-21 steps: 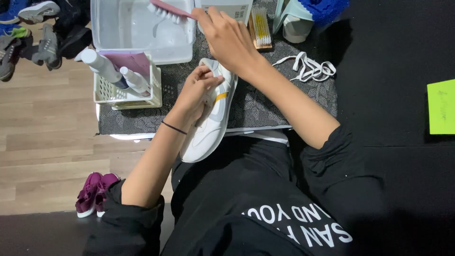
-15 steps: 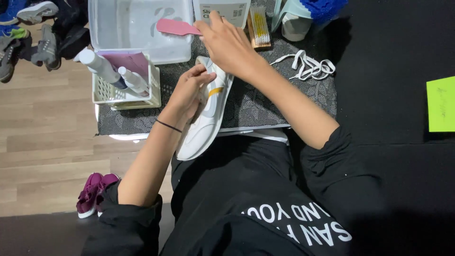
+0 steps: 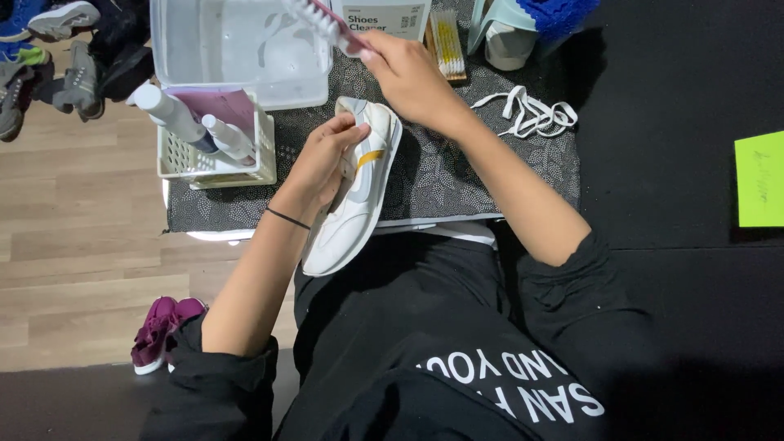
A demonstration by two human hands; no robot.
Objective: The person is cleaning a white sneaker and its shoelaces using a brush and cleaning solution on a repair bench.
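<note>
Brushing goes best with the sneaker (image 3: 353, 196) braced firmly and the bristles kept wet. The left hand (image 3: 322, 159) has its fingers clenched around the sneaker's upper, toe hanging off the tabletop's (image 3: 425, 180) near edge. The right hand (image 3: 408, 77) grips a pink brush (image 3: 322, 20) over the clear tub (image 3: 237, 49) at the far edge.

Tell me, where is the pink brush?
In the head view the pink brush is at top centre, held in the right hand over the clear plastic tub, above the white shoe.
</note>
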